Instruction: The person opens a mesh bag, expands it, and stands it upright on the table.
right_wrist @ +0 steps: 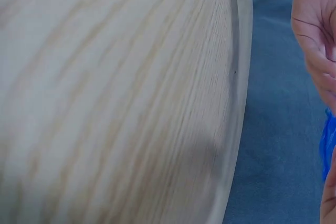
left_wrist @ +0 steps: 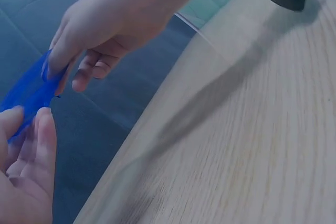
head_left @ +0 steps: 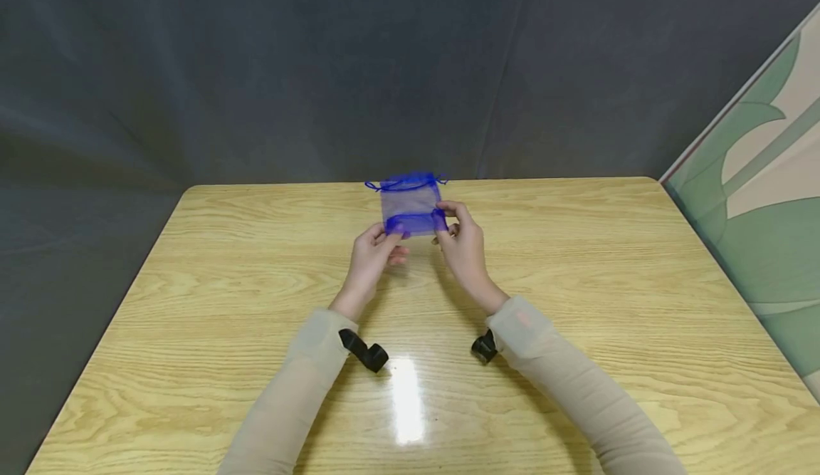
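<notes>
A small sheer blue drawstring pouch [head_left: 411, 201] is held up over the far part of the table, its cord loops sticking out at both upper sides. My left hand [head_left: 371, 258] pinches its lower left corner between thumb and fingers. At the lower right corner, my right hand [head_left: 464, 248] pinches the pouch in the same way. In the left wrist view the blue mesh [left_wrist: 31, 90] stretches between both hands. Only a sliver of the pouch [right_wrist: 328, 142] shows at the edge of the right wrist view. Whether anything lies inside cannot be made out.
The wooden table [head_left: 256, 283] ends just behind the pouch, against a dark grey curtain [head_left: 384, 69]. A panel with a green leaf pattern [head_left: 769, 190] borders the right side. Black wrist cameras [head_left: 365, 352] sit on both sleeves.
</notes>
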The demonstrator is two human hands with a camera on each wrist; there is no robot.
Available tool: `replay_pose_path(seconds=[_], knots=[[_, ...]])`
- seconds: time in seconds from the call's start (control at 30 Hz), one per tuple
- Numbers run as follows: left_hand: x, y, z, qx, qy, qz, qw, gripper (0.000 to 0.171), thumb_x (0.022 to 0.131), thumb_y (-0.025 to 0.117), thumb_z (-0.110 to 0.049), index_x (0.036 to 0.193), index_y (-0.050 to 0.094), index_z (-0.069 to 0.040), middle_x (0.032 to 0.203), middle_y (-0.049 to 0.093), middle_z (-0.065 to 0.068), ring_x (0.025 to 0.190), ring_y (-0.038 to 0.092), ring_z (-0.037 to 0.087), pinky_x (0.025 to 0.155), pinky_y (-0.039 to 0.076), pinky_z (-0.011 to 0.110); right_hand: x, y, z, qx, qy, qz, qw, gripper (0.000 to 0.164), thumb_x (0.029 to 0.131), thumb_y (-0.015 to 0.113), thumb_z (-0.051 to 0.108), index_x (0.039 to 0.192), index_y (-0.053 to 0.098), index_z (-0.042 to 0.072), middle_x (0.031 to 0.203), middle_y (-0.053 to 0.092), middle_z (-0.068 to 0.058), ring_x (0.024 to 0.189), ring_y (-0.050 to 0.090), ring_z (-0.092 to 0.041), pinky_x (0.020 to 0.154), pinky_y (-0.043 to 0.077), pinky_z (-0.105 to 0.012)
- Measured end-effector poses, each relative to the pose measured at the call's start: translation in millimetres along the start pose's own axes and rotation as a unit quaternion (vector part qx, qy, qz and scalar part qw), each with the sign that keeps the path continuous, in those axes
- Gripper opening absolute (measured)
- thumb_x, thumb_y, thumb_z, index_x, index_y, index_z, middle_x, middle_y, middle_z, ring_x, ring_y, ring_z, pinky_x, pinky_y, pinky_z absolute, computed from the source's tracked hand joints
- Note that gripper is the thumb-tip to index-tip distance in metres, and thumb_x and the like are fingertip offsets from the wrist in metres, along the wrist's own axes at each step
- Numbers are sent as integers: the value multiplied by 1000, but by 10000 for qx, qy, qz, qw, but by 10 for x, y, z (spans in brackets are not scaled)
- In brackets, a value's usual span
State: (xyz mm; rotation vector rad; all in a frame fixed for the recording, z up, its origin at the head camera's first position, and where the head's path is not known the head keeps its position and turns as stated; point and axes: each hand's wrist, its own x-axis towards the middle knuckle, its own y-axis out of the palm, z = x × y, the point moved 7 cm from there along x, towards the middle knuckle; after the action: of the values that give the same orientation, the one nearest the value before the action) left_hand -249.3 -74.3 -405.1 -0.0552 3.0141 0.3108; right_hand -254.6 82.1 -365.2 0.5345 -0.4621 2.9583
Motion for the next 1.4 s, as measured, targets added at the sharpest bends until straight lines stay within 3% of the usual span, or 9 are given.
replay_pose_path(seconds=[0.17, 0.33, 0.47, 0.6, 0.8, 0.93, 1.07, 1.23, 1.4], knots=[[7, 13, 8, -243, -58, 114, 9996, 26, 89, 57, 6, 115, 53, 9, 81, 66, 2, 66, 64, 5, 62, 56, 17, 14, 11, -53, 415, 218, 279, 9985, 29, 95, 54, 4, 123, 54, -2, 109, 60, -21, 54, 53, 6, 49, 47, -17], [6, -31, -15, -390, 11, -118, 9992, 31, 87, 56, 11, 118, 52, 10, 88, 65, 3, 75, 65, 5, 79, 58, 24, 29, 62, -137, 758, 756, 820, 9909, 44, 90, 56, -3, 132, 45, -1, 118, 57, -23, 62, 57, 4, 59, 52, -21], [10, -82, -35, -365, 117, -349, 9987, 30, 88, 56, 9, 118, 54, 10, 93, 65, 5, 78, 64, 3, 88, 57, 31, 28, 105, -204, 860, 1251, 1245, 9805, 50, 90, 60, 1, 136, 39, -2, 121, 54, -23, 70, 60, 0, 68, 54, -26], [23, -115, -46, -435, 208, -520, 9975, 29, 87, 57, 10, 116, 55, 12, 88, 62, -1, 78, 62, 1, 83, 57, 23, -7, 155, -281, 797, 1795, 1771, 9644, 44, 92, 61, 8, 129, 43, -7, 112, 57, -16, 74, 62, -7, 73, 55, -28], [39, -121, -49, -552, 322, -561, 9964, 28, 86, 55, 12, 114, 54, 14, 84, 61, -3, 77, 61, 1, 73, 55, 15, -110, 260, -313, 1301, 2416, 2724, 9222, 41, 98, 52, 14, 127, 49, -14, 95, 67, -6, 77, 63, -4, 75, 56, -20], [40, -108, -44, -503, 329, -499, 9969, 28, 87, 56, 11, 115, 54, 14, 87, 61, -2, 78, 62, 2, 78, 56, 18, -144, 273, -313, 2207, 2976, 2484, 8950, 33, 100, 49, 18, 119, 54, -8, 86, 65, 6, 76, 62, -2, 74, 53, -14], [31, -90, -48, -350, 387, -348, 9980, 25, 88, 57, 8, 113, 55, 12, 89, 62, -1, 80, 62, 2, 90, 56, 32, -156, 276, -316, 2918, 3370, 2110, 8699, 15, 100, 49, 20, 100, 57, 7, 85, 64, 7, 75, 61, -3, 74, 52, -15], [30, -58, -18, -82, 280, -29, 9996, 20, 92, 53, 5, 111, 56, 10, 87, 65, 2, 80, 65, 8, 95, 52, 46, -156, 258, -338, 3135, 3503, 1885, 8623, 12, 101, 47, 18, 100, 55, 9, 83, 64, 8, 73, 60, -3, 70, 52, -14], [40, -40, 38, 18, 105, 290, 9995, 23, 95, 50, 2, 116, 55, 8, 88, 69, 4, 81, 68, 11, 83, 58, 33, -158, 255, -369, 3253, 3612, 1889, 8532, 15, 101, 44, 16, 95, 58, 12, 83, 64, 7, 73, 60, -4, 69, 52, -14]])
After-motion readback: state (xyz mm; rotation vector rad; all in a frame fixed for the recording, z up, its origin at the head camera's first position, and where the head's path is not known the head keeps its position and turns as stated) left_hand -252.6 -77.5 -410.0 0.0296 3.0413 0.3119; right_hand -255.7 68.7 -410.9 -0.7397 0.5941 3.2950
